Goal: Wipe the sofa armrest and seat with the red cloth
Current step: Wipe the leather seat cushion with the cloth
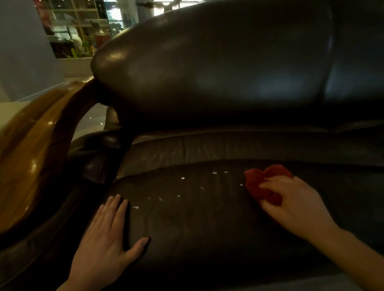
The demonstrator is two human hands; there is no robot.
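Observation:
A dark leather sofa fills the view. Its seat cushion [189, 221] carries several small white specks [183, 178] across the middle. The glossy brown wooden armrest [28, 155] curves along the left side. My right hand [297, 204] presses a crumpled red cloth [266, 182] onto the seat at the right, just beside the specks. Part of the cloth is hidden under the palm. My left hand [105, 239] lies flat on the seat's left end near the armrest, fingers spread, holding nothing.
The padded backrest [216, 68] rises behind the seat, with a second cushion [358, 63] to its right. A glass shelf unit [78, 27] with small items stands beyond the sofa at the upper left. Pale floor [88, 120] shows under the armrest.

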